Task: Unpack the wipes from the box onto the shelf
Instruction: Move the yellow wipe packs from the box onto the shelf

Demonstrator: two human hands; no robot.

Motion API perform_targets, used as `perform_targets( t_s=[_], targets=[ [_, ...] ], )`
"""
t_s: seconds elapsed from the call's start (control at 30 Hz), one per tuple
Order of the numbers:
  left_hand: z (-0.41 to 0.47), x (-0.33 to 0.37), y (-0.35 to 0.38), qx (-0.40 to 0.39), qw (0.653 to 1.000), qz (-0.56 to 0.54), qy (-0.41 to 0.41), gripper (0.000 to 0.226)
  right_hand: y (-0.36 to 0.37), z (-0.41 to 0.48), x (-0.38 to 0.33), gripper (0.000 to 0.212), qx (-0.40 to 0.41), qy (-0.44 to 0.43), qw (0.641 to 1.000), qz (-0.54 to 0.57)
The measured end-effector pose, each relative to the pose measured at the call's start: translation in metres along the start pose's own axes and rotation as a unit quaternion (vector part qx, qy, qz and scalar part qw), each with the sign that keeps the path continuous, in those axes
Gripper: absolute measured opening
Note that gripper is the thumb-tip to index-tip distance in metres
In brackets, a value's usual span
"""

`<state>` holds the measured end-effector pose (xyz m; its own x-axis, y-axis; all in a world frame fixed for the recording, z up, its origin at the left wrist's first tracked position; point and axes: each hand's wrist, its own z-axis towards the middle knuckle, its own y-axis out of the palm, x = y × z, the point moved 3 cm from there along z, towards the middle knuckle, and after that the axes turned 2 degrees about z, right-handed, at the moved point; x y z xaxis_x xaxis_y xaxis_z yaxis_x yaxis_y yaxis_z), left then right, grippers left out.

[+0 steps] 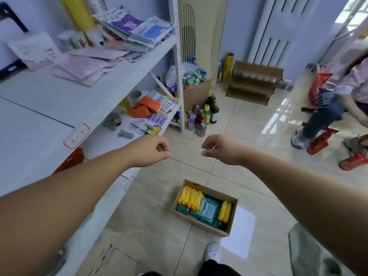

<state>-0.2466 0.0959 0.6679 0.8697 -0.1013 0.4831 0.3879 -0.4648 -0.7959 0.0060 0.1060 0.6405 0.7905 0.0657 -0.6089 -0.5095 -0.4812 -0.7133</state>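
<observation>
Over the floor tiles both arms reach straight forward: the left hand (pixel 151 150) is curled into a loose fist, and the right hand (pixel 219 149) has its fingers bent toward the thumb. Neither holds anything. Below and between them, well apart from both, the box (pixel 215 193) sits on the floor, with yellow wipes (pixel 192 199) standing on edge and teal wipes (pixel 209 211) lying flat. These packs are likely light, soft and slick, so grip one across its narrow sides. To the left stands the shelf (pixel 49 108)
</observation>
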Motion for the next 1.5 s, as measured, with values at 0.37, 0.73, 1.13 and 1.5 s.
perform_targets(
  t_s=[0.37,0.73,1.13,1.5],
  targets=[
    [0.072,0.007,0.122,-0.120,0.992,-0.014,-0.044,0.010,0.043,-0.008,0.143,0.031,-0.080,0.114,0.990,0.020],
    [0.108,-0.050,0.229,-0.218,0.972,-0.015,-0.086,0.012,0.138,-0.016,0.256,0.031,-0.149,0.226,0.962,0.012],
    [0.179,-0.158,0.400,-0.245,0.958,-0.054,-0.139,0.013,0.296,0.042,0.376,0.031,-0.238,0.226,0.943,-0.051],
    [0.254,-0.234,0.544,-0.262,0.953,-0.023,-0.151,0.022,0.401,0.135,0.473,0.036,-0.260,0.202,0.926,-0.186]
  ],
)
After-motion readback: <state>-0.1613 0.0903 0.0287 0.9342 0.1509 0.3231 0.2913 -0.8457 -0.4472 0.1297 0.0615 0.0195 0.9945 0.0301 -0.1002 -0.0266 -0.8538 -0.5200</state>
